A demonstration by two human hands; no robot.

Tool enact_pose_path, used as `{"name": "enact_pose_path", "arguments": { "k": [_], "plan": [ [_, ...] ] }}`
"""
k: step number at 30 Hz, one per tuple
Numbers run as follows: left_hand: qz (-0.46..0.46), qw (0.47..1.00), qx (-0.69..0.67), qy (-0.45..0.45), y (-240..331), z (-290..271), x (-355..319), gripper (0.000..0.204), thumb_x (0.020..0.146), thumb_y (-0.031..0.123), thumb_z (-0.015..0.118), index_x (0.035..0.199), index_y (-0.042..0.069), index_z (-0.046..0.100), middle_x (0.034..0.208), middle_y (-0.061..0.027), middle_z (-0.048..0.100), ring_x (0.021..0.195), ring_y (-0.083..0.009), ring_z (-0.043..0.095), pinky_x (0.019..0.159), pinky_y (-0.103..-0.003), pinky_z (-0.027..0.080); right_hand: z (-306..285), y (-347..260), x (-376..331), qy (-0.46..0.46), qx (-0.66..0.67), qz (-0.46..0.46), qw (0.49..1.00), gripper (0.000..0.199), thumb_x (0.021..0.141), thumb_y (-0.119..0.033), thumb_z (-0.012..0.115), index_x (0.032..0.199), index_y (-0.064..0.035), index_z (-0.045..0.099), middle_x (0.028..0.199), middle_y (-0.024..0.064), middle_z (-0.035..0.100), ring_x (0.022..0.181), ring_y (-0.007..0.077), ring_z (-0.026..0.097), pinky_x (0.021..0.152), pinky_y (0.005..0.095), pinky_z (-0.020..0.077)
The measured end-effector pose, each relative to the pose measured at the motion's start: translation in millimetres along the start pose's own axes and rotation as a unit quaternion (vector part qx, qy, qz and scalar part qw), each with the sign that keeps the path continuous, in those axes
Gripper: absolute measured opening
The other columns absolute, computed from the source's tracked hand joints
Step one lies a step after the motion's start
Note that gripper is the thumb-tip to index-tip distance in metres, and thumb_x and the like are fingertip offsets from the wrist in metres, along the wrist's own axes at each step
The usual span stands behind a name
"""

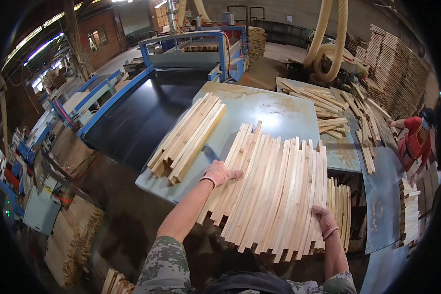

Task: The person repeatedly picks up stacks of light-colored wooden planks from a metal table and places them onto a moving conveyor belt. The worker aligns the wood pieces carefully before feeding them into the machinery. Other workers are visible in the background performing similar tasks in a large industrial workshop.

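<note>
A wide row of pale wooden strips [272, 191] lies side by side in front of me, its near ends uneven and jutting past the table edge. My left hand [219, 174], in a pinkish knit glove, is at the row's left side, thumb stretched out over the strips and apart from the fingers. At the right side my right hand [325, 221], gloved alike, has its fingers bent and pressed together against the outermost strips; part of its grip is hidden. Left of the row, a smaller stack of wooden strips [188, 137] rests on the grey-green tabletop [274, 105].
A blue-framed machine with a black conveyor belt [147, 105] adjoins the table at left. Loose strips [318, 100] lie in heaps to the right, near a co-worker in red [416, 139]. More strips [339, 206] stand beside my right hand. Thick hoses [323, 49] hang behind.
</note>
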State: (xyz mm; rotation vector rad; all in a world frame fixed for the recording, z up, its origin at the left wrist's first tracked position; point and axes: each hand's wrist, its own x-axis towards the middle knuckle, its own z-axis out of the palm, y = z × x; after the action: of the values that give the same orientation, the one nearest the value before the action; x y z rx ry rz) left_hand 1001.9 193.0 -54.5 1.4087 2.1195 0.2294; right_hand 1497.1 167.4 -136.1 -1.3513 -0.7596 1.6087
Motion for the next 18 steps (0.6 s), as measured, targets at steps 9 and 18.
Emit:
{"name": "enact_pose_path", "arguments": {
  "k": [9, 18],
  "plan": [
    [0.077, 0.918, 0.153, 0.357, -114, -80, 137, 0.105, 0.089, 0.072, 0.066, 0.166, 0.008, 0.035, 0.171, -0.0230, 0.032, 0.159, -0.0393, 0.028, 0.129, -0.054, 0.021, 121, -12, 72, -0.023, 0.017, 0.001, 1.000, 0.035, 0.089, -0.010, 0.074, 0.119, 0.0063, 0.067, 0.103, 0.0138, 0.075, 0.088, 0.0254, 0.075, 0.085, 0.0407, 0.0647],
    [-0.035, 0.977, -0.070, 0.196, -240, -205, 156, 0.092, 0.089, 0.060, 0.072, 0.161, 0.010, 0.045, 0.161, -0.0220, 0.048, 0.145, -0.0419, 0.049, 0.121, -0.048, 0.041, 279, -21, 98, -0.008, -0.026, 0.036, 0.999, 0.041, 0.086, -0.011, 0.076, 0.123, 0.0035, 0.064, 0.103, 0.0144, 0.073, 0.087, 0.0259, 0.075, 0.084, 0.0418, 0.0652]
  ]
}}
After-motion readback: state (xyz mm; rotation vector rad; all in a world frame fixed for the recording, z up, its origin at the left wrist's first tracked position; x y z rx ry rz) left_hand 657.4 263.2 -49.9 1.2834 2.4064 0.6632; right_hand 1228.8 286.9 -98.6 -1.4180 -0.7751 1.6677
